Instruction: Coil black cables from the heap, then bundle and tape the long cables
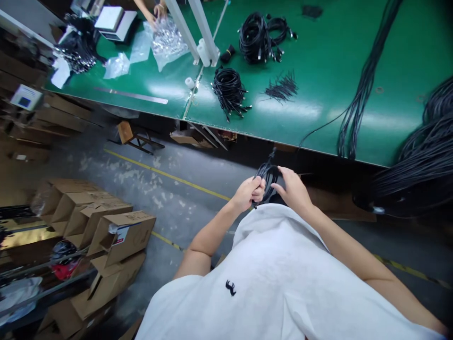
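A black cable, wound into a small coil, is held in front of my waist. My left hand is closed around the coil's left side. Beside the coil's right side is my right hand, its thumb and fingers apart; whether its fingertips touch the loops I cannot tell. A thin strand of cable runs from the bench edge up to a long bundle of black cables. Ahead on the green bench lie a pile of coiled cables and a scatter of short black ties.
Larger cable coils lie farther back on the green bench. A thick cable bundle hangs over the right edge. Another person's hands touch a plastic bag. Cardboard boxes and a wooden stool stand at left.
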